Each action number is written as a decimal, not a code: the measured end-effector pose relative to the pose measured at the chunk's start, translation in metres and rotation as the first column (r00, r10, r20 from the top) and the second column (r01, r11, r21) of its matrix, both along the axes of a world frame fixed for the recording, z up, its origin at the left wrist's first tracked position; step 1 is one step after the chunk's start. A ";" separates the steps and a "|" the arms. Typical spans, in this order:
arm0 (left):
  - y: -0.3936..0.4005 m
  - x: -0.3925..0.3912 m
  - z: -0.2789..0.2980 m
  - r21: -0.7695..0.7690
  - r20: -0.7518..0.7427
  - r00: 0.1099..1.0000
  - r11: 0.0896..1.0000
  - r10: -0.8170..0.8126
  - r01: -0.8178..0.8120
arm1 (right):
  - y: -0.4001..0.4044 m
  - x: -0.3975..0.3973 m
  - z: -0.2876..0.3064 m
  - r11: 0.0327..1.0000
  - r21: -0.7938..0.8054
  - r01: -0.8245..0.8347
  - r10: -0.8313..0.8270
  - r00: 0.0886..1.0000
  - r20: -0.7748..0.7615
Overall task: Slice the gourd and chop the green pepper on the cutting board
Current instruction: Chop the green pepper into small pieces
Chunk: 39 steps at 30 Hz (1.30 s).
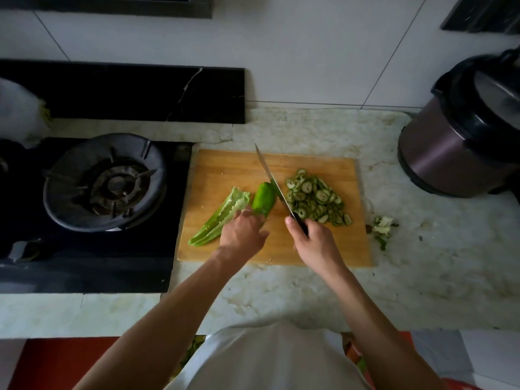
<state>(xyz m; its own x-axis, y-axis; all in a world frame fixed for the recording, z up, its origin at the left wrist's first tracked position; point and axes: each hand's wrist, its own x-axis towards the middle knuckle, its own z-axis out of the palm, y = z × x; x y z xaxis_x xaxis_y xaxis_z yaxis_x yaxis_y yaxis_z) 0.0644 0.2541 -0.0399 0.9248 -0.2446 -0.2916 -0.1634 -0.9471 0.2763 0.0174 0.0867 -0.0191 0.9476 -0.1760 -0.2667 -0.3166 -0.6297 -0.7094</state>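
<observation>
A wooden cutting board (225,170) lies on the marble counter. On its right part sits a pile of thin gourd slices (318,197). A bright green pepper half (264,198) lies skin up at the board's middle, and my left hand (243,235) holds its near end with curled fingers. A second pepper half (219,218) lies inside up to the left of it. My right hand (312,240) grips the dark handle of a knife (271,178). The blade runs along the right side of the held pepper half, tip pointing away from me.
A black gas stove with a burner ring (104,181) borders the board on the left. A dark electric cooker (467,136) stands at the back right. Vegetable scraps (382,228) lie on the counter just right of the board. A white bag (19,111) sits far left.
</observation>
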 end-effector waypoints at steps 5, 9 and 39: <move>0.021 0.007 0.007 -0.122 0.114 0.974 0.976 0.195 -0.181 | 0.000 -0.001 -0.007 1.000 -0.005 0.004 -0.004 1.000 -0.023; 0.051 0.016 -0.001 0.020 0.013 0.939 0.939 0.344 -0.344 | 0.007 0.001 -0.007 1.000 0.005 0.004 -0.003 0.999 -0.038; 0.071 0.021 -0.020 -0.155 0.084 0.916 0.913 0.392 -0.376 | 0.025 0.019 -0.013 0.997 0.081 -0.010 0.009 1.000 0.009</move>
<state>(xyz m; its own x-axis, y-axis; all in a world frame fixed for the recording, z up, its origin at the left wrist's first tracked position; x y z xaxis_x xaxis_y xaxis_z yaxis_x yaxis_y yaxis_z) 0.0849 0.3255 -0.0600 0.9793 0.1067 -0.1717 0.1689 -0.8985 0.4051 0.0366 0.1121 -0.0322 0.9515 -0.1453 -0.2713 -0.3045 -0.5726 -0.7612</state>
